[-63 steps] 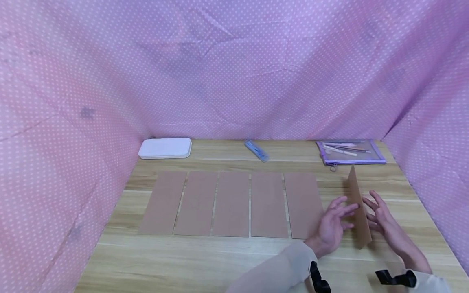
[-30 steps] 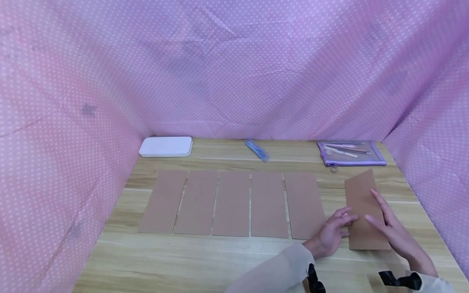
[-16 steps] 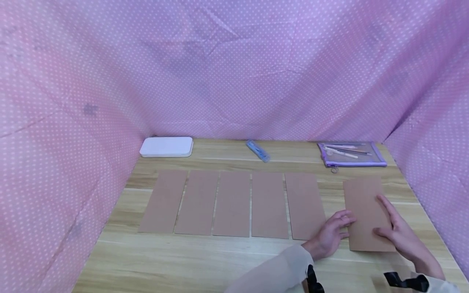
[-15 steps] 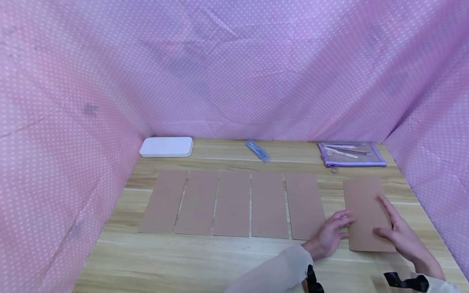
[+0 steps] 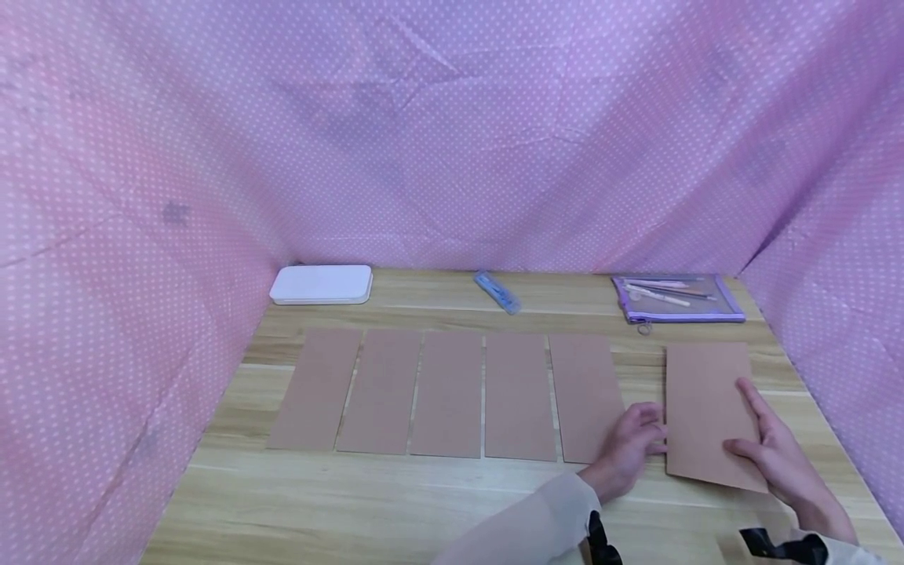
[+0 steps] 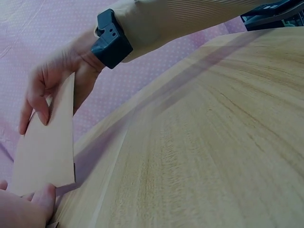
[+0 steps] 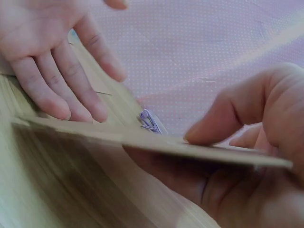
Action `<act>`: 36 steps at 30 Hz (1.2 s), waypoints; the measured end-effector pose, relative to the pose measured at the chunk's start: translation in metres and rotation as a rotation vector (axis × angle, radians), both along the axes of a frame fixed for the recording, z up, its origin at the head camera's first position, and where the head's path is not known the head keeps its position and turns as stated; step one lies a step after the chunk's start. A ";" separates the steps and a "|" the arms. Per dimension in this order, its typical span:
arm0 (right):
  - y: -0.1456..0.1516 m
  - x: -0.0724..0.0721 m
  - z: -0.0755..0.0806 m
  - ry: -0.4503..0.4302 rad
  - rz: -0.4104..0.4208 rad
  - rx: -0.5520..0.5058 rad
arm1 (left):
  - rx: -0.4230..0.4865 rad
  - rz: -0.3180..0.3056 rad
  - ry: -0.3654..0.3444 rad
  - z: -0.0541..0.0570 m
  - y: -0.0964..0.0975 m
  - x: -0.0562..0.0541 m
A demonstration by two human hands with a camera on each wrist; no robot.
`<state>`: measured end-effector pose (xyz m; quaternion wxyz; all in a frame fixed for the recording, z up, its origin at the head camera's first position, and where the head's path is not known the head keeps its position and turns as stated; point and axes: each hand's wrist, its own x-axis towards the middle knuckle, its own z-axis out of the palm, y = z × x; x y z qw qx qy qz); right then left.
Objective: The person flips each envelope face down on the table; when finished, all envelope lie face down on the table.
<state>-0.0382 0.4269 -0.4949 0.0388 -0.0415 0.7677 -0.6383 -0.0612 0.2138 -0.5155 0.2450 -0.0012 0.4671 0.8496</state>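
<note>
At the table's right side, my right hand pinches a thin brown card by its right edge, thumb on top and fingers underneath. The right wrist view shows this card nearly edge-on, a little above the tabletop. My left hand is at the card's left edge with its fingers extended and loosely bent; whether the fingertips touch the edge I cannot tell. Several matching brown cards lie flat side by side in a row to the left. The left forearm passes in front of the row's right end.
Along the back of the wooden table lie a white flat case, a small blue item and a purple-edged mesh pouch with pens inside. Pink dotted cloth hangs behind and at both sides.
The card stood on edge between both hands and has turned to face upward. It has shifted slightly right with my right hand, while my left hand has drawn a little left.
</note>
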 end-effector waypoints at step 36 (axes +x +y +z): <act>0.001 0.008 0.006 0.160 0.188 -0.340 | -0.339 -0.041 0.117 0.018 -0.010 -0.001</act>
